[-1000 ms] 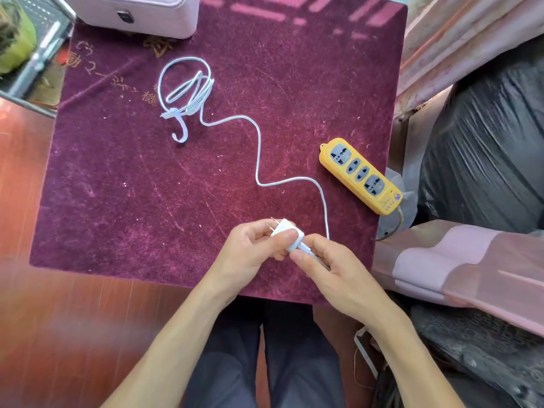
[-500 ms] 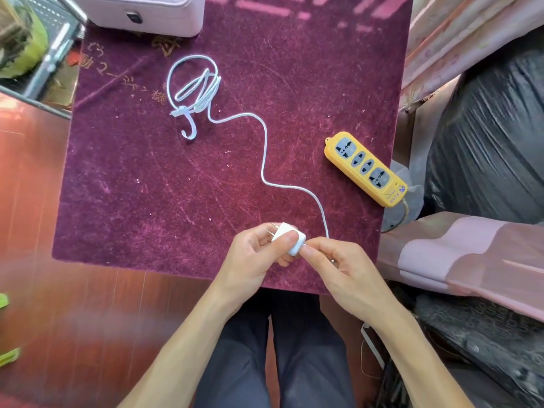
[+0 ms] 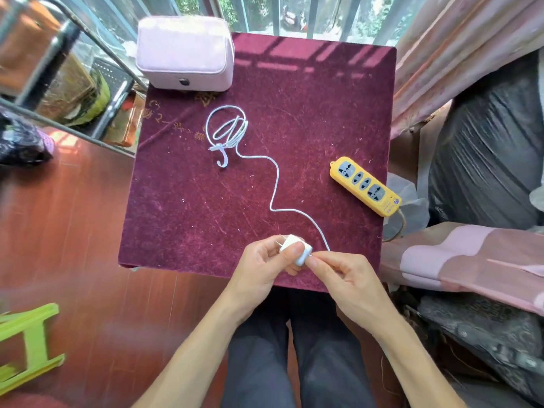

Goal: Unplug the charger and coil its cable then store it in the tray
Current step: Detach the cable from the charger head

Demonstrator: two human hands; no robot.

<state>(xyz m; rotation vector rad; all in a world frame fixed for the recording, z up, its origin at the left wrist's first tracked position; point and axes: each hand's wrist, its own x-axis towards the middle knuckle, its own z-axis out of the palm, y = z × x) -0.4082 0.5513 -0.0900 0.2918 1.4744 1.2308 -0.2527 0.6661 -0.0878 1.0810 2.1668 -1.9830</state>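
Note:
My left hand (image 3: 262, 265) grips a small white charger block (image 3: 295, 248) over the near edge of the maroon-covered table (image 3: 182, 219); its prongs point left. My right hand (image 3: 347, 276) pinches the cable's plug end right at the charger's right face. The white cable (image 3: 275, 184) snakes away across the cloth to a loose bundle of loops (image 3: 228, 131) near the back. A yellow power strip (image 3: 365, 185) lies at the right edge with nothing plugged into it.
A closed pink box (image 3: 184, 53) stands at the table's back left corner. Curtains and a black bag crowd the right side. A green stool (image 3: 26, 343) stands on the wooden floor at the left, with a metal rack behind it.
The view has tilted up, bringing the pink box and window into sight. My hands keep the same hold on the charger and cable end; the cable has not moved.

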